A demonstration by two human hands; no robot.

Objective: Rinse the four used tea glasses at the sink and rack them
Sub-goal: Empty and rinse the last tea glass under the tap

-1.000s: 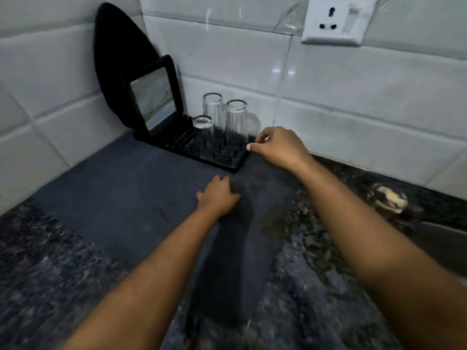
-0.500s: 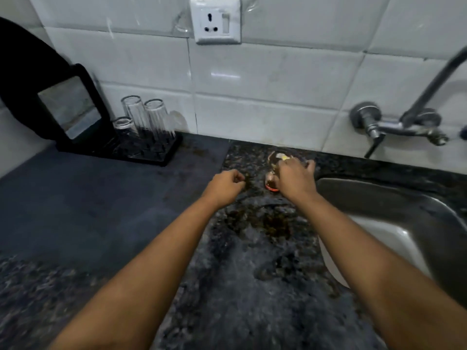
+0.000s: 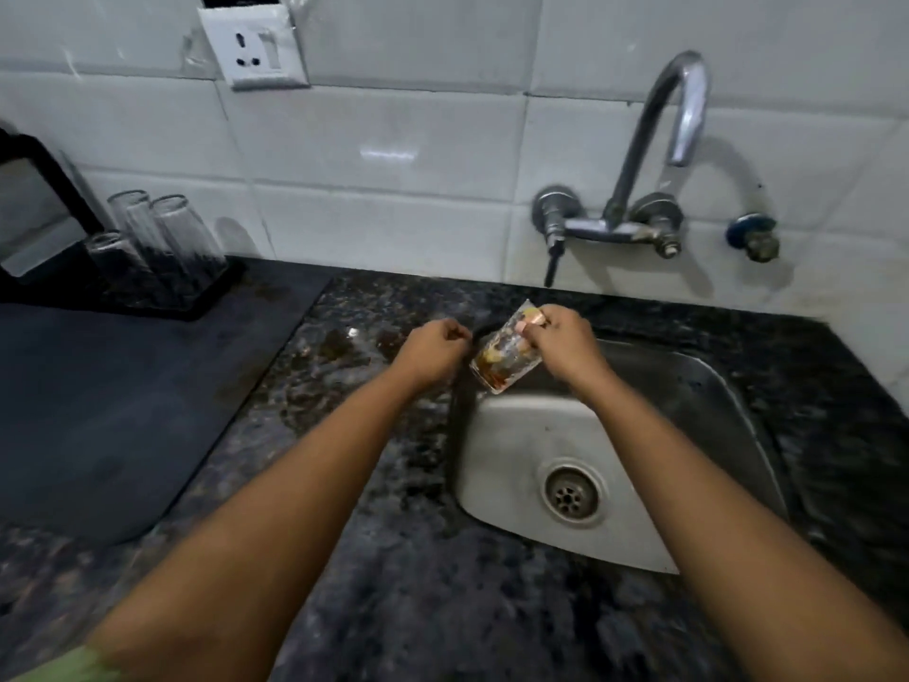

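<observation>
The right hand is gripping a used glass, fingers curled round it near its base, holding it tilted over the sink's back-left corner with its rim towards the camera. The left hand is hovering just beside the glass over the counter at the sink's left edge, fingers curled into a loose fist, holding nothing. 3 clear glasses are standing upside down in the black rack at the counter's back-left corner, well apart from the sink.

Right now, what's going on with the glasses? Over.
Right hand grips dirty glass, tilted over sink. Left hand curled, empty. Three glasses racked. Tap dry. Nothing blocking.
</observation>
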